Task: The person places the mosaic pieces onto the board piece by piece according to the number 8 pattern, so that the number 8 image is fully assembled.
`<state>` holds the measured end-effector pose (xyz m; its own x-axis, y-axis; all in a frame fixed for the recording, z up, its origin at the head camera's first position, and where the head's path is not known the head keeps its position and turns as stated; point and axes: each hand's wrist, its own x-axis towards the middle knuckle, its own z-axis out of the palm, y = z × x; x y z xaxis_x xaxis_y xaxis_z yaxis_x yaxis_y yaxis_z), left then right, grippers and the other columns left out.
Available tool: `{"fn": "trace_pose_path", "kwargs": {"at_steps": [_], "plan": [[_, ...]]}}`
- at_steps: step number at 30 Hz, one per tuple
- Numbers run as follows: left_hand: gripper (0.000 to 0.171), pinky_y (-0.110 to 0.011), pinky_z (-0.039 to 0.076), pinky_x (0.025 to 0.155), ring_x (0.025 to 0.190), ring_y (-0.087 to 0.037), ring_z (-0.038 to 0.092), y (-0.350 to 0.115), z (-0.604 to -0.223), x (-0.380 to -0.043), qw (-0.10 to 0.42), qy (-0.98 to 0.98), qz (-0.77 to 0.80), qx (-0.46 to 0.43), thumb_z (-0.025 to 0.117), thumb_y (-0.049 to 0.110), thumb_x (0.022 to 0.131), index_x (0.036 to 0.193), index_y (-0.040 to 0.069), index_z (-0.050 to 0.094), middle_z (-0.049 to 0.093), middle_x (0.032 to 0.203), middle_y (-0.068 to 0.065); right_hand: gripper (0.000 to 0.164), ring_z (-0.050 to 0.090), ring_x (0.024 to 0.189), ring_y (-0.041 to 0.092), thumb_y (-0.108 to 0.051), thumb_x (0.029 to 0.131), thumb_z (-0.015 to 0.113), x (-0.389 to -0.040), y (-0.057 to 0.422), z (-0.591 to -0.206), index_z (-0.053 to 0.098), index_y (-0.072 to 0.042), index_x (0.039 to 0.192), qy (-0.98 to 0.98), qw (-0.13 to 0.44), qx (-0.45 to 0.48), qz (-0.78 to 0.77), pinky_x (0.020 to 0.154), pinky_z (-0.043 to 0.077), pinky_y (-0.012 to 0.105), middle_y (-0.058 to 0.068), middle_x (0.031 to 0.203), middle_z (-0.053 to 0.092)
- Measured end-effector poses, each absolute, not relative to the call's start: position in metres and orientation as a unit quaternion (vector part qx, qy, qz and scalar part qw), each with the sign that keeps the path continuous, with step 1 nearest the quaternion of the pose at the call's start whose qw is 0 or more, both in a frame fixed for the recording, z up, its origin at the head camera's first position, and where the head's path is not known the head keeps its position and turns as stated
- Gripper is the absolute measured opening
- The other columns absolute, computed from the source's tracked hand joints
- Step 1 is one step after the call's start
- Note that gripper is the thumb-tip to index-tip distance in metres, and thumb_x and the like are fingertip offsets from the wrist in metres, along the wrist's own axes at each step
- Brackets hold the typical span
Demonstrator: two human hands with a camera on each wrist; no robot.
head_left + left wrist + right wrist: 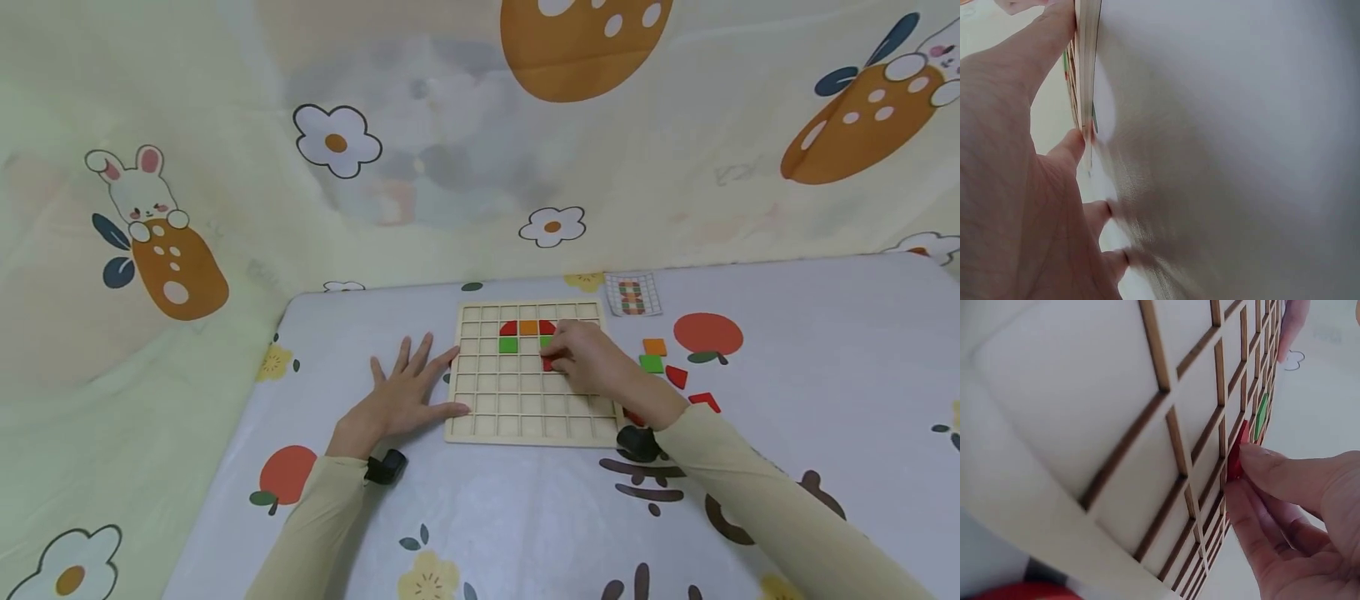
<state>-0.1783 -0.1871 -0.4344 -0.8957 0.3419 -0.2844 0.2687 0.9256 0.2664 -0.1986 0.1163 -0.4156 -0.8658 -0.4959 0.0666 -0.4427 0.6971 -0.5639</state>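
A wooden grid board [495, 427] lies on the table. Its upper rows hold a red tile [509, 328], an orange tile [528, 327], another red tile [547, 327] and a green tile [508, 345]; a second green tile [546, 341] is partly hidden by my right hand [592, 358]. That hand pinches a red tile [1235, 459] between thumb and fingers at a cell below the green one. My left hand [401, 396] is spread flat to the left, its thumb and index finger touching the board's left edge.
Right of the board lie a loose orange tile [654, 347], a green tile [651, 363] and red pieces [677, 377], one partly under my right forearm. A pattern card [633, 296] sits behind the board's right corner. A patterned cloth [442, 233] hangs behind the table.
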Motion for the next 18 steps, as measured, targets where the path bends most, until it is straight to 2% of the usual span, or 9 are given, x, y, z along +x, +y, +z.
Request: {"fn": "trace_pose_path", "kwargs": {"at_steps": [6, 11, 18], "plan": [[0.095, -0.083, -0.008, 0.112, 0.159, -0.042, -0.012, -0.188, -0.434, -0.177, 0.161, 0.968, 0.111, 0.160, 0.059, 0.075, 0.091, 0.168, 0.035, 0.019, -0.004, 0.176, -0.011, 0.020, 0.062, 0.088, 0.027, 0.011, 0.090, 0.073, -0.199, 0.115, -0.415, 0.080, 0.005, 0.108, 0.914, 0.041, -0.264, -0.305, 0.077, 0.055, 0.038, 0.013, 0.095, 0.070], [0.095, -0.083, -0.008, 0.112, 0.159, -0.043, -0.011, -0.187, -0.434, -0.177, 0.162, 0.967, 0.115, 0.160, 0.059, 0.074, 0.091, 0.168, 0.035, 0.021, -0.002, 0.176, -0.011, 0.018, 0.063, 0.092, 0.027, 0.008, 0.093, 0.072, -0.196, 0.118, -0.412, 0.080, 0.003, 0.109, 0.918, 0.058, -0.240, -0.311, 0.082, 0.056, 0.041, 0.011, 0.100, 0.072], [0.095, -0.082, -0.008, 0.112, 0.159, -0.042, -0.011, -0.187, -0.435, -0.177, 0.160, 0.968, 0.114, 0.157, 0.059, 0.075, 0.090, 0.168, 0.036, 0.020, -0.002, 0.176, -0.010, 0.023, 0.067, 0.110, 0.034, 0.006, 0.097, 0.063, -0.189, 0.132, -0.405, 0.080, 0.000, 0.111, 0.897, 0.077, -0.224, -0.373, 0.095, 0.057, 0.049, 0.013, 0.113, 0.075]]}}
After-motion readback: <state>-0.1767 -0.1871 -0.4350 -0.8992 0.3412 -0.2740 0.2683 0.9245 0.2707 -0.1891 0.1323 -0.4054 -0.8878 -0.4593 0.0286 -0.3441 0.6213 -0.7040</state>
